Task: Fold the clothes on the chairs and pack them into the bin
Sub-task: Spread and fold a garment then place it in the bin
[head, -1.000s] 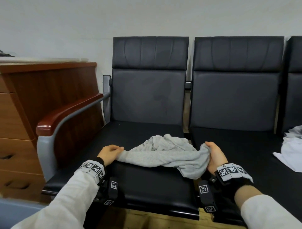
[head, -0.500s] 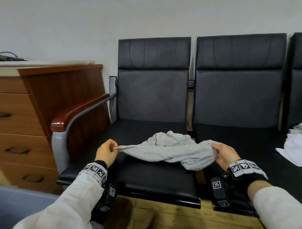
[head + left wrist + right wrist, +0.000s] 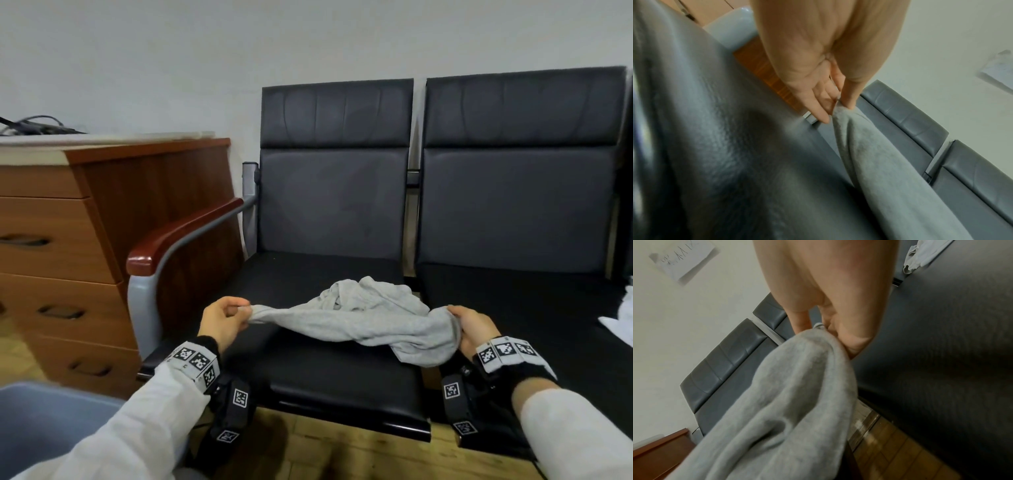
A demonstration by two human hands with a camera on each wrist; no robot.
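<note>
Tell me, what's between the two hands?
The gray garment stretches from the left hand to the right hand, bunched in the middle, over the chair seat; head view.

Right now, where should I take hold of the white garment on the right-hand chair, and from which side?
Take the white garment by its flat near edge, coming from its left over the bare seat. That edge lies spread out, while the part farther back is bunched. Most of it is out of frame, so this is tentative.

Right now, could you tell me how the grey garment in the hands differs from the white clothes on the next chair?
The grey garment is stretched between the left hand and right hand; the white clothes lie untouched. The grey garment sits mostly in view on the left chair; the white clothes are cut off at the frame's right edge. Both are crumpled and unfolded.
</note>
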